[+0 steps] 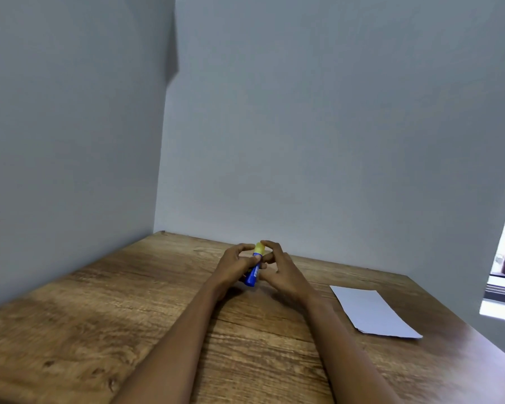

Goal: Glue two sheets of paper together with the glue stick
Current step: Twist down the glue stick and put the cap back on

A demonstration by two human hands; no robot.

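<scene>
A blue glue stick [252,274] stood tilted above the wooden surface [129,301], its long axis running from the blue base nearest the person up to the yellow cap [259,248] at the far end. The left hand [236,265] gripped the barrel, fingers curled round it. The right hand [280,268] pinched the cap with its fingers [270,245], likely to pull it off. White paper [372,312] lay flat, well apart to the right; whether one sheet or two could not be told
</scene>
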